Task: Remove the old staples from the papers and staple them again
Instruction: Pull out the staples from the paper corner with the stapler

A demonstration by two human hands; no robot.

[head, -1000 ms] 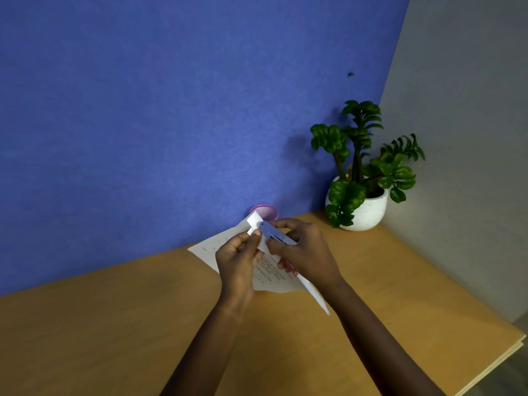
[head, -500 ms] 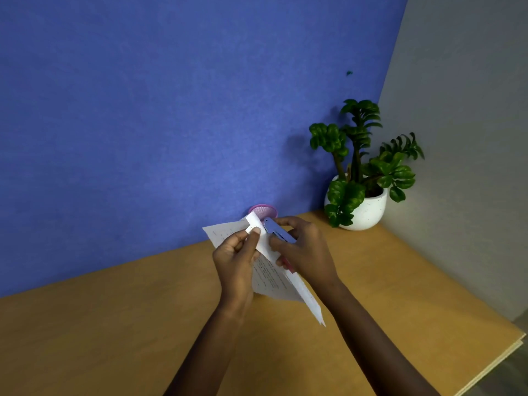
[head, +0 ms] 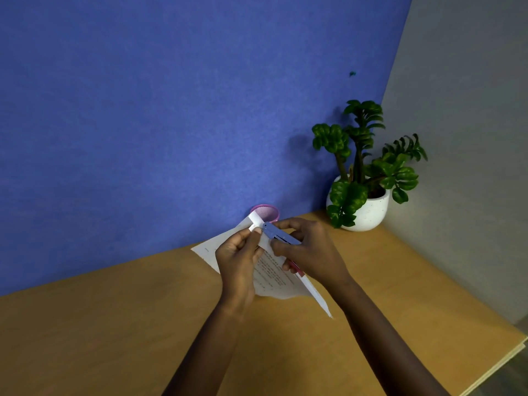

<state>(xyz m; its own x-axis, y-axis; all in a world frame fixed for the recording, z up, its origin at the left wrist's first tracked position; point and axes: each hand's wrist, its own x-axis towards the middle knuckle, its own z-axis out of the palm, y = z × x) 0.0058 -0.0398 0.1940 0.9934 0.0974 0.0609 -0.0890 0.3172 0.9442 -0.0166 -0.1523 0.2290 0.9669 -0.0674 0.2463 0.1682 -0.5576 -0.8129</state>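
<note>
My left hand (head: 238, 261) pinches top corner of papers (head: 271, 274), thumb on folded flap. My right hand (head: 311, 252) grips blue-grey stapler (head: 278, 234), nose at that corner. Papers held above wooden desk (head: 114, 338), in front of pink mesh cup (head: 267, 211). Sheets light, floppy, tear easily: pinch close beside staple spot, keep edges aligned. Stapler rigid, small, likely slick. Desk flat, smooth. Blue wall (head: 171, 110) behind; potted plant (head: 363, 178) at right, well apart.

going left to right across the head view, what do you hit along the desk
left hand → stapler → right hand → potted plant. The papers and pink cup overlap the hands, so they are left out.
</note>
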